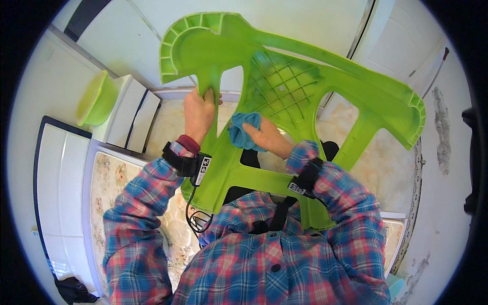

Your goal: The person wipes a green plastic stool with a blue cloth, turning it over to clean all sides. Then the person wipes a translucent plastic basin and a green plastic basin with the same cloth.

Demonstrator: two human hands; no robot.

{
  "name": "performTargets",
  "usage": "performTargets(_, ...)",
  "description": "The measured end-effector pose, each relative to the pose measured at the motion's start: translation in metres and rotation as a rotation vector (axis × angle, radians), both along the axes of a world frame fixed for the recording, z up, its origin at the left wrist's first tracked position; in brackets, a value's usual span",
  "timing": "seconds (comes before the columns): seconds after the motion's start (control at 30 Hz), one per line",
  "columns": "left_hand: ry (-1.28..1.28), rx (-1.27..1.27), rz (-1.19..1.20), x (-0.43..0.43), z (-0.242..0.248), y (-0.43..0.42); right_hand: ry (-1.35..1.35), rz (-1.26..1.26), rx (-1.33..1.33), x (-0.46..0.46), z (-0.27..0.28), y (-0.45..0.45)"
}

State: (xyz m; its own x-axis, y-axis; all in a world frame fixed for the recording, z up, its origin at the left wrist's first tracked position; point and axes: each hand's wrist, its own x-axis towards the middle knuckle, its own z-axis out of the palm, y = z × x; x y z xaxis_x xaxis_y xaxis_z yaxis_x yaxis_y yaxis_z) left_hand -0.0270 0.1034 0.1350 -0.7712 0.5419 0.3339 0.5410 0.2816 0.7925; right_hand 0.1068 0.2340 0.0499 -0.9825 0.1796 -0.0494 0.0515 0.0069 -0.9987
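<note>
A lime-green moulded plastic chair [331, 82] is tilted up before my body, its ribbed underside facing me. My left hand [200, 112] grips a narrow upright part of it beside an opening on the left. In my right hand [268, 135] is a bunched blue cloth [244, 131], held against the chair near its middle, just below the crisscross ribs [280, 105]. The fingertips of my right hand are partly hidden by the cloth.
To the left, a green plastic basin [101, 101] rests on a white cabinet [124, 114]. A white panel with a dark edge [63, 183] leans beyond it. A stained white wall [448, 198] rises on the right. A black cable [188, 207] hangs from my left wrist device.
</note>
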Motion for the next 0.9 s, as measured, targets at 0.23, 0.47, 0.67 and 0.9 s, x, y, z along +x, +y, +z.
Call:
performTargets(0.23,-0.097,0.030,0.017,-0.004,0.003,0.006,-0.124,0.033,0.425,-0.042,-0.075,-0.047)
performTargets(0.47,-0.005,-0.031,-0.025,-0.009,0.006,0.012,0.433,0.430,0.215,0.029,-0.004,-0.121)
performTargets(0.67,-0.088,0.036,-0.088,-0.015,0.002,0.013,0.440,0.531,0.290,0.035,-0.003,-0.126)
performTargets(0.9,-0.169,0.094,-0.089,-0.011,0.003,0.014,0.159,-0.002,0.705,0.003,-0.059,-0.036)
